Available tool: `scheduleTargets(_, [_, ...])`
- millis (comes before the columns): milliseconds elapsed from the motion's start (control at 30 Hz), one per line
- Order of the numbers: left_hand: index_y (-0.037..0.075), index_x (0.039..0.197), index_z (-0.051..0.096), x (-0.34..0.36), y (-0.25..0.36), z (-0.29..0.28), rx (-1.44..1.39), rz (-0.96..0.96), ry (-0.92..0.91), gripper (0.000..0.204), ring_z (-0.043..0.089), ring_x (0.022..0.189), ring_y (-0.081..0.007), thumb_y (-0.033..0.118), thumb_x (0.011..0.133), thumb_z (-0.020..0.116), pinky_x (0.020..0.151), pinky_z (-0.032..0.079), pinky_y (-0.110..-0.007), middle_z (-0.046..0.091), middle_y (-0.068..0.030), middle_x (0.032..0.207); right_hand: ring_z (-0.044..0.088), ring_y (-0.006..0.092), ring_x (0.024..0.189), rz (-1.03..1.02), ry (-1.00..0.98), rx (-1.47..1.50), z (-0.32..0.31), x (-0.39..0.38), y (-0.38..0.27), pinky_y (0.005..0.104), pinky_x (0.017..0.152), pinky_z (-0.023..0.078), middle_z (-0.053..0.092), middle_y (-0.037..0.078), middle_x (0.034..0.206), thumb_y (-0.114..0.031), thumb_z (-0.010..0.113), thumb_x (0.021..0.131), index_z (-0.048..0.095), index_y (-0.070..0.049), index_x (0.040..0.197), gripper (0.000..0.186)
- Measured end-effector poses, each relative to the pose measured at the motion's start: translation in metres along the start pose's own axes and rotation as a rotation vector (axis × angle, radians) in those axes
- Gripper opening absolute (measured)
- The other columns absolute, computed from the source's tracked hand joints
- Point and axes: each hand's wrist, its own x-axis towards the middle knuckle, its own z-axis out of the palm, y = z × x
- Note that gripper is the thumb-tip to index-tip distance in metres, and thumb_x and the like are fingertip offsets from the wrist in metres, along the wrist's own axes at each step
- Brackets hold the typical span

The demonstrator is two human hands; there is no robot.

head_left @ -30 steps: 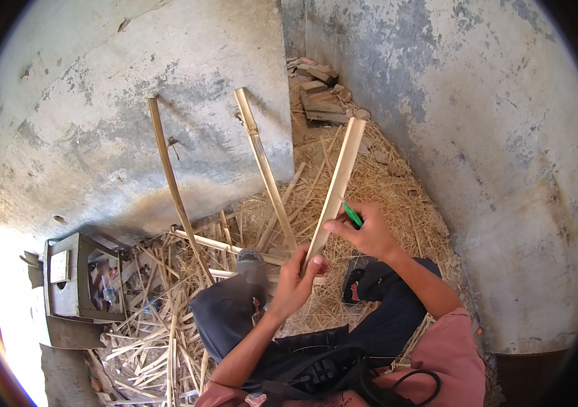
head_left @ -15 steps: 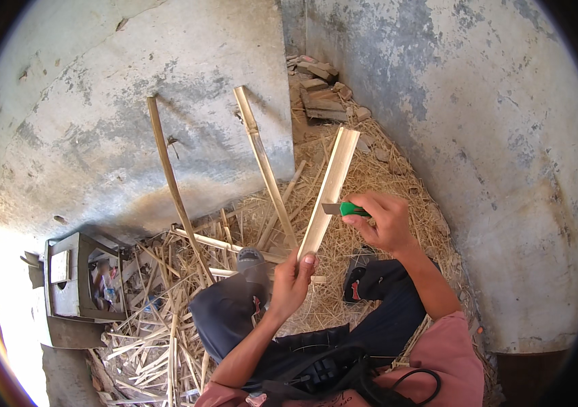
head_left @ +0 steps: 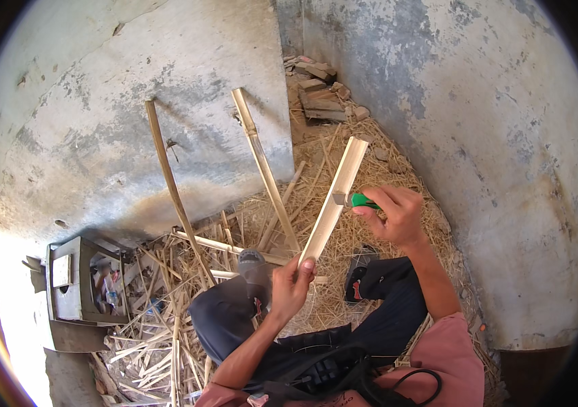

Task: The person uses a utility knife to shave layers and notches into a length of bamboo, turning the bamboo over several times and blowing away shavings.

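My left hand (head_left: 292,288) is closed around the lower end of a split bamboo strip (head_left: 332,203), thumb on top. The strip is pale, long and flat, and slants up and to the right, away from me. In my right hand (head_left: 397,214) is a knife (head_left: 358,200) with a green handle and a short metal blade, the fingers wrapped round it. Its blade lies at the strip's right side, about halfway along, and seems to touch it. Part of the handle is hidden in my fingers.
Two bamboo poles (head_left: 265,163) lean against the worn wall (head_left: 187,47). Cut strips (head_left: 157,366) pile up at left beside a grey metal box (head_left: 75,288). Straw and shavings (head_left: 387,169) cover the floor, with bricks (head_left: 319,102) in the corner. My bent legs (head_left: 224,319) are below.
The knife and my right hand have moved slightly right and up along the strip. The strip's far end has tilted a little to the right. My left hand stays on the lower end.
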Motion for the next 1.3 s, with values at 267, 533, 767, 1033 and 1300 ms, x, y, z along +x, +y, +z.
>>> scheduleTargets(267, [-0.003, 0.096, 0.068, -0.003, -0.005, 0.003, 0.025, 0.029, 0.02, 0.035, 0.053, 0.064, -0.0063, 0.027, 0.113, 0.06, 0.059, 0.044, -0.028, 0.06, 0.0001, 0.068, 0.065, 0.0145, 0.058, 0.195, 0.165, 0.007, -0.01, 0.002, 0.029, 0.0314, 0.054, 0.049, 0.074, 0.003, 0.077, -0.04, 0.075, 0.1, 0.079, -0.011, 0.104, 0.029])
scheduleTargets(533, [-0.001, 0.107, 0.069, 0.003, 0.0, 0.004, -0.105, -0.075, 0.008, 0.037, 0.046, 0.064, -0.0049, 0.031, 0.116, 0.053, 0.057, 0.038, -0.026, 0.053, 0.0032, 0.071, 0.066, 0.0108, 0.062, 0.369, 0.218, 0.079, -0.024, -0.001, 0.048, 0.0285, 0.053, 0.05, 0.073, 0.004, 0.077, -0.046, 0.065, 0.107, 0.077, -0.008, 0.105, 0.039])
scheduleTargets(767, [0.002, 0.127, 0.065, 0.005, 0.005, -0.004, -0.308, -0.121, -0.105, 0.036, 0.043, 0.067, -0.0054, 0.033, 0.116, 0.052, 0.059, 0.037, -0.026, 0.047, 0.0055, 0.077, 0.069, 0.0169, 0.059, -0.026, -0.104, 0.281, 0.022, -0.01, -0.02, 0.031, 0.052, 0.053, 0.073, 0.001, 0.078, -0.047, 0.075, 0.097, 0.074, -0.012, 0.097, 0.035])
scheduleTargets(1033, [0.001, 0.132, 0.06, 0.006, 0.01, -0.004, -0.018, 0.085, -0.062, 0.034, 0.048, 0.067, -0.0085, 0.03, 0.115, 0.054, 0.059, 0.042, -0.03, 0.053, -0.0003, 0.074, 0.071, 0.0204, 0.061, -0.102, -0.281, 0.25, 0.033, -0.019, -0.042, 0.0327, 0.054, 0.054, 0.074, 0.002, 0.081, -0.044, 0.08, 0.093, 0.073, -0.013, 0.1, 0.032])
scheduleTargets(1300, [0.0, 0.123, 0.06, 0.004, 0.013, 0.0, -0.138, -0.009, -0.011, 0.031, 0.045, 0.066, -0.0068, 0.028, 0.118, 0.047, 0.057, 0.04, -0.028, 0.051, -0.0003, 0.074, 0.068, 0.0194, 0.058, -0.121, -0.278, 0.19, 0.037, -0.019, -0.046, 0.0329, 0.051, 0.051, 0.07, 0.001, 0.076, -0.046, 0.079, 0.093, 0.073, -0.014, 0.1, 0.033])
